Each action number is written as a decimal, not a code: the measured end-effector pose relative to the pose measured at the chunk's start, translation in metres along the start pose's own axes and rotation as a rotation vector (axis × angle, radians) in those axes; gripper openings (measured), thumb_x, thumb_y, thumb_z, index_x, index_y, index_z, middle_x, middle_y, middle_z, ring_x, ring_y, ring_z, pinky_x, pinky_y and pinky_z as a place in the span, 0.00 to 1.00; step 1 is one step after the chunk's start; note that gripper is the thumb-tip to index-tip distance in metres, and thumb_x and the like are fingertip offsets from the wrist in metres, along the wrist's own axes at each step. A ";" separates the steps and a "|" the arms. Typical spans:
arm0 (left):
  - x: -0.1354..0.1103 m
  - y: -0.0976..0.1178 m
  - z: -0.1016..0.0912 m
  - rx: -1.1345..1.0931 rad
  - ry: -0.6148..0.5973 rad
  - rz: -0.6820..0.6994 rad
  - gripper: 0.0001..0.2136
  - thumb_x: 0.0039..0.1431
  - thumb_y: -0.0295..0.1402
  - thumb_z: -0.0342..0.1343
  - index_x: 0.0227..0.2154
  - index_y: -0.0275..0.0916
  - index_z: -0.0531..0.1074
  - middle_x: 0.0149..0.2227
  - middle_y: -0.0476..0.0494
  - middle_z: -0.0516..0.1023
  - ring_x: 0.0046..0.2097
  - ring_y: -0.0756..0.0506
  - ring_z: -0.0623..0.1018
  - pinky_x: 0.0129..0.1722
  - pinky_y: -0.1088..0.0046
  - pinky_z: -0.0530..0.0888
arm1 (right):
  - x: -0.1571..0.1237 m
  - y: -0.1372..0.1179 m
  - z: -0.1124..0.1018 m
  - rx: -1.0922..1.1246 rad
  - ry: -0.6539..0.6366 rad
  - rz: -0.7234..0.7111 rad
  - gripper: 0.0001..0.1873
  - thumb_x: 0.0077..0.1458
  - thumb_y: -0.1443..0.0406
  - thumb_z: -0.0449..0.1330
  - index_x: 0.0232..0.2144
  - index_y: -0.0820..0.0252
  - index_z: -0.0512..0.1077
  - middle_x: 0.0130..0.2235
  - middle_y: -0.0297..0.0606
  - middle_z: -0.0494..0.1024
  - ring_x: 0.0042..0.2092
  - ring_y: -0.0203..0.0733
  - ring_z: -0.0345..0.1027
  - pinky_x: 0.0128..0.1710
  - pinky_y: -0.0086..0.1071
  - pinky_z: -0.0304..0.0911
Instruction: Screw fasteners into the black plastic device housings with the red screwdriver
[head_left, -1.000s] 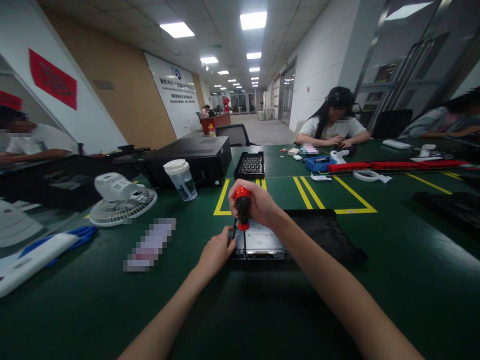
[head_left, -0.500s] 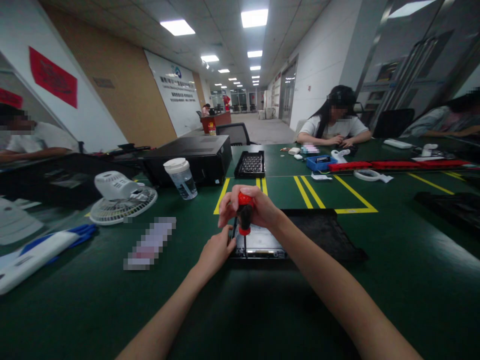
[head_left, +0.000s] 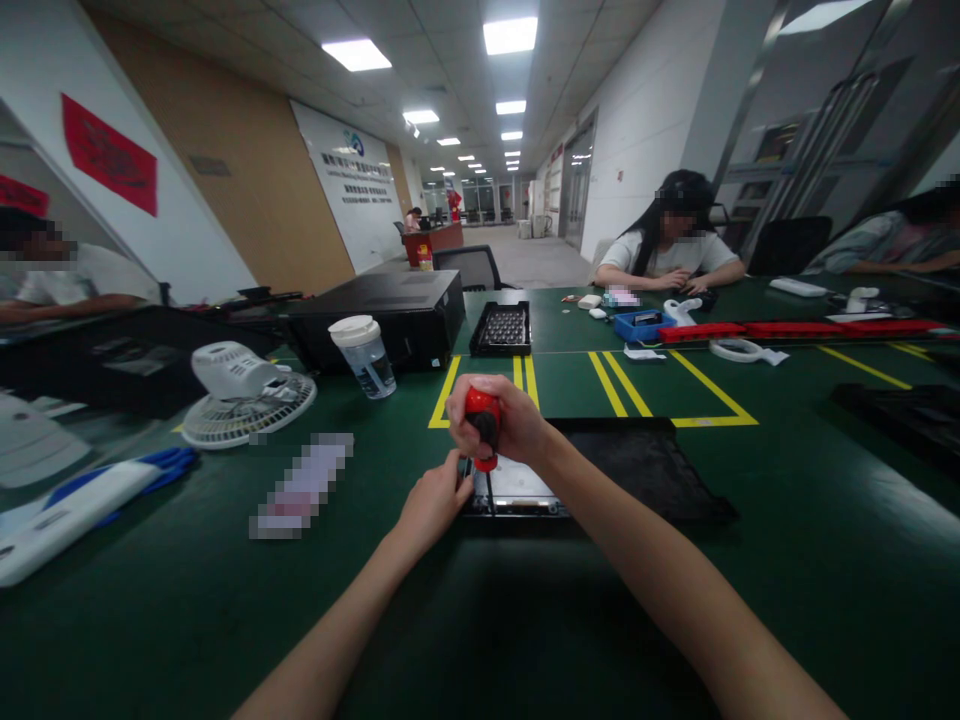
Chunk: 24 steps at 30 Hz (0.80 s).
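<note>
My right hand (head_left: pixel 514 418) is wrapped round the red and black handle of a screwdriver (head_left: pixel 483 402). The dark shaft points down, its tip at the near left corner of a flat silver metal part (head_left: pixel 525 482). That part lies in the left portion of a wide black plastic tray (head_left: pixel 630 465) on the table. At the tray's left edge my left hand (head_left: pixel 433 497) is closed, thumb and fingers pressed against the corner. My right hand and forearm hide some of the silver part, and whatever is under the tip is too small to make out.
Beyond the tray stand a black computer case (head_left: pixel 382 310), a lidded cup (head_left: pixel 363 355) and a black tray of small round parts (head_left: pixel 502 328). A white fan (head_left: pixel 247 395) lies left. A co-worker (head_left: pixel 671 245) sits across the green table, near a blue box (head_left: pixel 641 325).
My right hand's fingers have curled tighter round the screwdriver handle, which has shifted slightly left at its top. The tip stays at the same corner; my left hand holds its place.
</note>
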<state>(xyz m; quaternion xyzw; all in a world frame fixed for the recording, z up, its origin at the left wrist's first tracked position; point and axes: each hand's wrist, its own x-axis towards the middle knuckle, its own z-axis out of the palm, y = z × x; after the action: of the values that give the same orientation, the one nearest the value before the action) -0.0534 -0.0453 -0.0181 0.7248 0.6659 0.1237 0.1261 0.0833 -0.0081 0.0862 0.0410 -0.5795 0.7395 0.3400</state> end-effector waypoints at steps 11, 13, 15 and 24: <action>0.001 -0.001 0.000 0.005 -0.001 -0.006 0.12 0.57 0.36 0.44 0.42 0.37 0.61 0.33 0.41 0.76 0.36 0.43 0.76 0.34 0.72 0.66 | 0.001 0.005 0.009 -0.009 0.059 -0.093 0.11 0.55 0.61 0.46 0.26 0.61 0.62 0.18 0.27 0.64 0.15 0.27 0.55 0.13 0.21 0.49; 0.000 0.000 0.000 0.003 -0.001 -0.004 0.12 0.57 0.36 0.44 0.43 0.37 0.61 0.33 0.41 0.76 0.36 0.43 0.76 0.34 0.72 0.66 | 0.001 0.006 0.009 -0.002 0.055 -0.097 0.11 0.55 0.61 0.46 0.27 0.62 0.63 0.19 0.27 0.65 0.16 0.27 0.56 0.13 0.21 0.50; 0.000 0.000 0.000 -0.001 0.000 -0.013 0.12 0.57 0.36 0.44 0.43 0.37 0.61 0.34 0.41 0.76 0.37 0.42 0.76 0.34 0.72 0.66 | 0.002 0.007 0.008 0.004 0.056 -0.110 0.11 0.55 0.61 0.46 0.27 0.62 0.63 0.19 0.28 0.66 0.15 0.27 0.56 0.12 0.20 0.50; -0.001 0.000 -0.001 -0.025 0.000 -0.019 0.10 0.57 0.36 0.44 0.40 0.38 0.62 0.33 0.42 0.75 0.35 0.45 0.76 0.33 0.74 0.66 | 0.002 0.009 0.011 -0.012 0.131 -0.144 0.11 0.56 0.63 0.46 0.28 0.62 0.64 0.18 0.28 0.66 0.15 0.27 0.55 0.12 0.20 0.49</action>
<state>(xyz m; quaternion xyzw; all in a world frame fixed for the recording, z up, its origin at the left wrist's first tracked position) -0.0534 -0.0468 -0.0175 0.7168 0.6712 0.1307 0.1362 0.0735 -0.0181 0.0830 0.0321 -0.5561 0.7106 0.4299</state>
